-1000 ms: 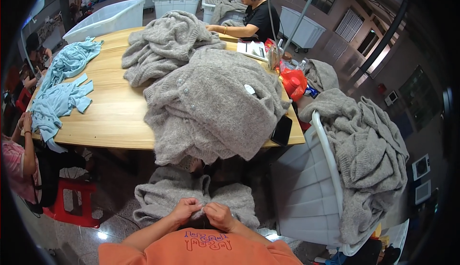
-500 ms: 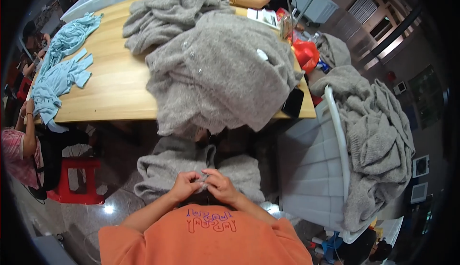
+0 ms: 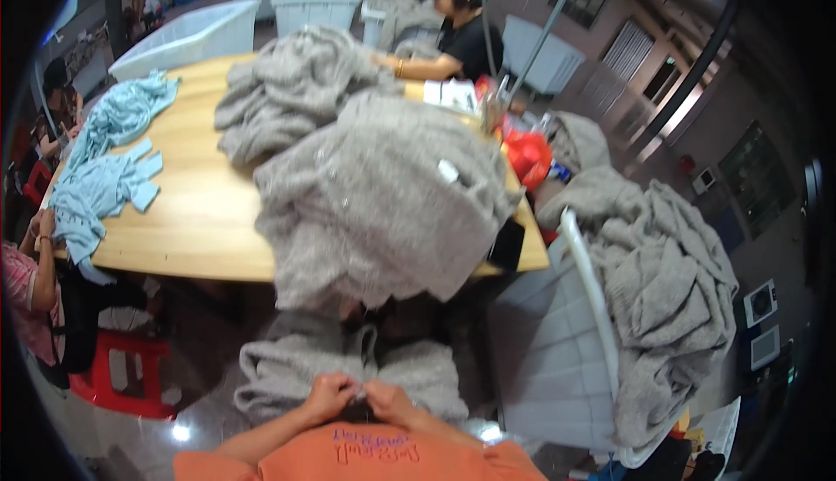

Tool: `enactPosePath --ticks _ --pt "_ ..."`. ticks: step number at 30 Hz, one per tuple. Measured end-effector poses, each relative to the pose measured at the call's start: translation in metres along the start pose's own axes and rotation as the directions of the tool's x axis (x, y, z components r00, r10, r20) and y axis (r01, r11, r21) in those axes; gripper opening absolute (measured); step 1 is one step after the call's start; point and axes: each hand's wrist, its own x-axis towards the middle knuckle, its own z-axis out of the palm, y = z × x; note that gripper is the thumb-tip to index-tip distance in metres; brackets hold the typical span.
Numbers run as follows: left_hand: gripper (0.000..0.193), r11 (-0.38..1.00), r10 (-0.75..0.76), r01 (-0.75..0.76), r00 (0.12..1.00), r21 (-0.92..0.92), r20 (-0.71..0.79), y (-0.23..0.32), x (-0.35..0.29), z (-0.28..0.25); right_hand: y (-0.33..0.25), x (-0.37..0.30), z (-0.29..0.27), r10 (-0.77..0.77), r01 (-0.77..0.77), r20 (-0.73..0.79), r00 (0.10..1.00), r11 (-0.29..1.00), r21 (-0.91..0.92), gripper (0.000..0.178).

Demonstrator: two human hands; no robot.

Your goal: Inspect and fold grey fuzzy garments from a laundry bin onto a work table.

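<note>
My left hand (image 3: 331,396) and my right hand (image 3: 388,401) meet in front of my body, fingertips pinched together. Something small and pale seems to be between them, but blur hides what it is. Below and beyond the hands, a grey knitted garment (image 3: 283,372) lies across my lap. Past it, a large grey knitted garment (image 3: 392,207) with shiny buttons and a white tag is spread over the near edge of the wooden table (image 3: 205,211).
A grey-white bin (image 3: 544,350) heaped with grey knitwear (image 3: 666,281) stands at my right. Light blue garments (image 3: 104,194) lie along the table's left side, by a seated person. A black phone (image 3: 507,246) and a red plastic bag (image 3: 528,157) are near the right edge.
The view has tilted up, so the table and my hands sit lower in the picture and more of the room shows behind. Both hands stay pinched together.
</note>
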Motion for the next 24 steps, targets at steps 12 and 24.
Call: enactPosePath --ticks 12,24 --pt "0.013 0.937 -0.263 0.204 0.946 -0.283 -0.191 -0.039 0.018 0.028 0.007 0.005 0.024 0.120 -0.136 -0.091 0.989 0.972 -0.190 0.004" --pt "0.017 0.960 -0.215 0.137 0.918 -0.244 -0.334 -0.061 0.023 0.052 0.035 0.002 0.038 0.406 -0.400 0.070 0.911 0.832 0.385 0.012"
